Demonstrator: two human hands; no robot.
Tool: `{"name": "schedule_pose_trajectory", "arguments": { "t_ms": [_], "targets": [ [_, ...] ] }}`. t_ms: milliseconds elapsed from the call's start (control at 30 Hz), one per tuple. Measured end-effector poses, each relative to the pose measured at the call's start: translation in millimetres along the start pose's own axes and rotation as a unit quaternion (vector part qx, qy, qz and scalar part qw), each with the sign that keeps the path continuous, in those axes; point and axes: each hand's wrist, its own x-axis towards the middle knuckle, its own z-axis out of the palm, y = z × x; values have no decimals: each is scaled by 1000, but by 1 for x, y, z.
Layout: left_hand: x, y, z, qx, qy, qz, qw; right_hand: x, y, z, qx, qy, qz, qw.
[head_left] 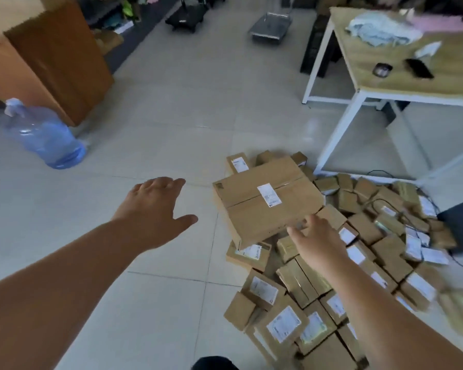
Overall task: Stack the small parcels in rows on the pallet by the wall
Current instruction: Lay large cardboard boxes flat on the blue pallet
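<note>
Both arms are bare and stretched forward. The left forearm (72, 271) enters from 8 o'clock and runs up toward the centre. The left hand (155, 209) is held palm down, its fingers straight and loosely spread toward 1 o'clock and its thumb splayed out toward 3 o'clock; it holds nothing. The right forearm (380, 297) comes in from 5 o'clock and slants toward 11 o'clock. The right hand (317, 236) shows its back, with the fingers reaching ahead toward 12 o'clock and the thumb apart at 9 o'clock. The fingertips are blurred.
</note>
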Motion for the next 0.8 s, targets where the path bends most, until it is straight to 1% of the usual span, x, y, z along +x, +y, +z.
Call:
{"name": "schedule_pose_trajectory", "arguments": {
  "t_ms": [133,233,400,600,700,800],
  "targets": [
    [69,-20,3,3,-31,64,997,19,-27,13,16,21,61,998],
    [128,-33,2,13,-47,108,993,50,-47,27,44,25,113,992],
    [233,-61,-6,19,-65,133,989,126,-85,50,90,32,180,979],
    [340,-69,1,5,-124,149,981,184,-117,62,173,65,276,943],
    [392,-61,24,-6,-149,163,975,206,-123,75,199,68,323,923],
    [440,-51,52,-9,-169,190,967,226,-124,97,221,91,369,898]
  ]
}}
